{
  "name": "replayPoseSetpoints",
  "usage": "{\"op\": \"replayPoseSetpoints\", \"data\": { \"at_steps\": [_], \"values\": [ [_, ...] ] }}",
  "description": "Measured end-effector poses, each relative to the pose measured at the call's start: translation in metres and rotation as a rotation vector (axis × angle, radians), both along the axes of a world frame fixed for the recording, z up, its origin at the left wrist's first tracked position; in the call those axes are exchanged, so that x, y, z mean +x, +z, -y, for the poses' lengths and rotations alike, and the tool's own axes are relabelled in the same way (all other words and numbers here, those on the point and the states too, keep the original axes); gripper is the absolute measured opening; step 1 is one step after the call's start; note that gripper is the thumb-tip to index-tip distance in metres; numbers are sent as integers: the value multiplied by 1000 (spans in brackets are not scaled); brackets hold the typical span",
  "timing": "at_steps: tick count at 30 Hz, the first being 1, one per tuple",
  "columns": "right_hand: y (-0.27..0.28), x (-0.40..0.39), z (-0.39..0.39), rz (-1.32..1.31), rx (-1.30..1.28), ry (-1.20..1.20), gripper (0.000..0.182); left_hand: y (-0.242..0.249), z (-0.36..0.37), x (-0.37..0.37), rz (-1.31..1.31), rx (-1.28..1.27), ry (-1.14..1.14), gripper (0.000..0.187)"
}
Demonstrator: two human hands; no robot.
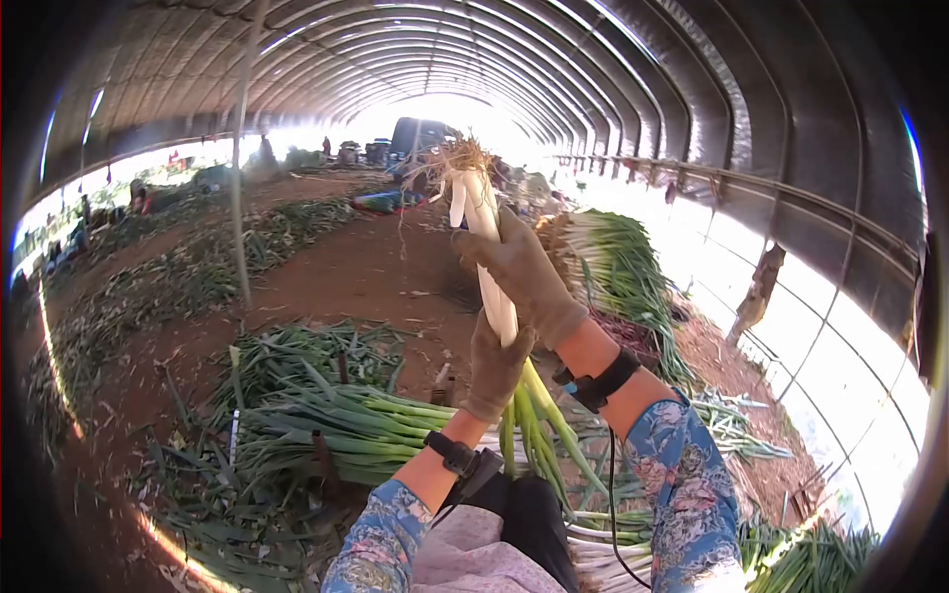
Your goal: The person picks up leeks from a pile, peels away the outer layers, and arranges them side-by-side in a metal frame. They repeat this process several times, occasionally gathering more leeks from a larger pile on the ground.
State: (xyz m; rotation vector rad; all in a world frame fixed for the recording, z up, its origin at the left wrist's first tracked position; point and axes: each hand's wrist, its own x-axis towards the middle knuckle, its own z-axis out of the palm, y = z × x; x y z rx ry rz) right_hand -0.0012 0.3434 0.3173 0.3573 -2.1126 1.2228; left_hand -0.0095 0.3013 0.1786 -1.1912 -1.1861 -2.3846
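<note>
A few thick green onions (502,314) are held up in front of me, roots upward and green leaves hanging down toward my lap. My left hand (497,368), in a brown glove, wraps round the lower part of the white stems. Higher up, my right hand (524,272), gloved alike, closes round the stems just below the bushy roots (463,158). One strip of white outer layer (458,203) hangs loose beside the stems. Close to my left forearm lies a pile of green onions (366,425), propped by short stakes (322,460).
A tall stack of green onions (618,267) stands to the right. More green onions (603,549) lie by my right knee. Leaf scraps (213,524) cover the soil at left. A metal pole (240,158) rises at left, and a dark vehicle (417,136) is parked far ahead.
</note>
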Motion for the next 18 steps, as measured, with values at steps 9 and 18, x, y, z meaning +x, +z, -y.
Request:
{"op": "replayPoseSetpoints", "data": {
  "at_steps": [9, 18],
  "values": [
    [37, 0, 83, -97, 470, 63, 51, 15, 132, -52, -71, -65, 458, 24],
    [39, 6, 42, 204, 557, 370, 69, 144, 491, -98, -534, -701, 1220, 25]
  ]
}}
